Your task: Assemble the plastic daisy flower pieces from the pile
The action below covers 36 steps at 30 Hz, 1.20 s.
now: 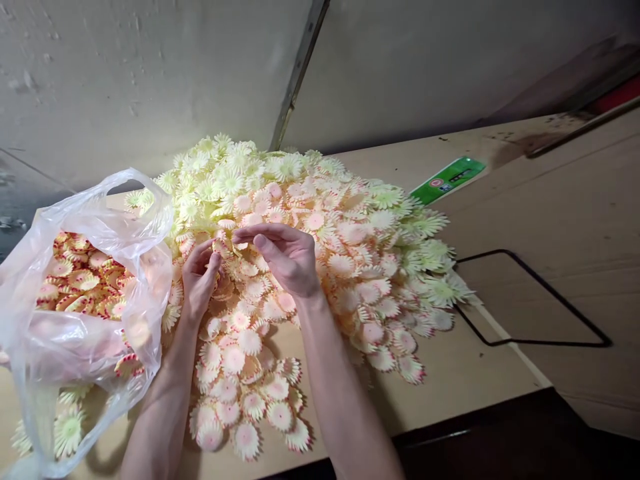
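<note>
Where the head view looks: forward and down over a pale bench heaped with small artificial-looking flower pieces.
Left hand: in front of the heap, fingers curled and thumb drawn in towards them, with a red-edged flower piece at the fingertips; whether they are clamped on it, I cannot tell.
Right hand: just beside the left, palm turned towards it, fingers nearly straight and thumb held apart from them; the fingertips are close to the same piece, contact unclear.
Heap, far side and right edge: yellow-green flowers, layered thickly towards the wall.
Heap, middle: pink-centred flowers with pale, notched rims, many tipped in pink, lying behind the hands and to the right.
Between the forearms: a looser cluster of pink-centred pieces spread towards the wearer.
Left side: an open, translucent plastic bag with its handles raised, holding red-edged flowers; yellow-green pieces lie by its near side, partly seen through the plastic.
Beyond the heap, right: a green packet, lying at a slant.
Far right: a thin black frame with bent corners, one end by the heap's edge.
</note>
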Tool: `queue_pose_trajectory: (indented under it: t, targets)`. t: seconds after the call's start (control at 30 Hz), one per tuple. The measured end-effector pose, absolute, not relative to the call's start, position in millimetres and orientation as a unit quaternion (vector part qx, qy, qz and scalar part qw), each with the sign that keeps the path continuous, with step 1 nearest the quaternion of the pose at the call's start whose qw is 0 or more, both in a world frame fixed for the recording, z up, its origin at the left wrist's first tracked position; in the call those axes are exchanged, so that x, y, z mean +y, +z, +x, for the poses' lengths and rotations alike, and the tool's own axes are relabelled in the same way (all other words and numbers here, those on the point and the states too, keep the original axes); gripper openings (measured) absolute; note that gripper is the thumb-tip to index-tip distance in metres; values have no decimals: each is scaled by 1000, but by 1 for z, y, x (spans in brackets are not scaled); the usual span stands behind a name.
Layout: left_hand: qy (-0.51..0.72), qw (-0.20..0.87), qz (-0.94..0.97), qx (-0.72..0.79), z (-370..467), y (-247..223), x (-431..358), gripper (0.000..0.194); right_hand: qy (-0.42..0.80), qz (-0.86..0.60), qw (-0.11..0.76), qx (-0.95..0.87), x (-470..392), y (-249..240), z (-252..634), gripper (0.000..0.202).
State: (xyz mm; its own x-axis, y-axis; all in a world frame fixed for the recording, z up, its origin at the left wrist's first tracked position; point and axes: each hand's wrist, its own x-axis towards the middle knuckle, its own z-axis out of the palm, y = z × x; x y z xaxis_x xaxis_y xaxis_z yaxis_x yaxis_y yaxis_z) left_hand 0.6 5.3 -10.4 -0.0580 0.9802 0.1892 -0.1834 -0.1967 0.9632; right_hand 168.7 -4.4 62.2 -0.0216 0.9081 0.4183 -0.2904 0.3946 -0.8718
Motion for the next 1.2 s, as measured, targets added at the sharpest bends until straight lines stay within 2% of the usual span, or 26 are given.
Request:
queue_pose_trajectory:
  t: [0.13,0.17,0.27,0.37,0.47,0.57,0.83,0.97,1.13,1.2]
  targets:
    - [613,464,484,418,1,-9,6,46,333,-344,542,-691,-58,90,171,20]
    - [615,464,481,418,1,-9,7,46,272,-380,512,-721,-79,90,169,27]
    - [618,484,468,407,1,-10,9,50,113,-499,412,-754,-147,70,151,66]
    - [625,500,453,394,2,-12,11,51,62,-567,275,-774,-198,32,129,103]
    - [624,509,446,389,2,-12,12,53,32,-601,210,-771,-207,1,119,109]
    - [629,504,444,391,2,-12,12,55,8,-630,218,-745,-183,-9,126,102]
    - [638,477,453,399,1,-12,13,53,-2,-637,243,-731,-111,-13,165,42]
    - [641,472,453,401,0,-15,14,52,-4,-612,334,-716,-88,-8,177,44]
    - [642,473,443,409,1,-15,15,54,-57,-617,432,-655,-33,39,203,30]
    - [641,472,446,410,1,-13,14,55,-76,-632,443,-631,-5,59,218,34]
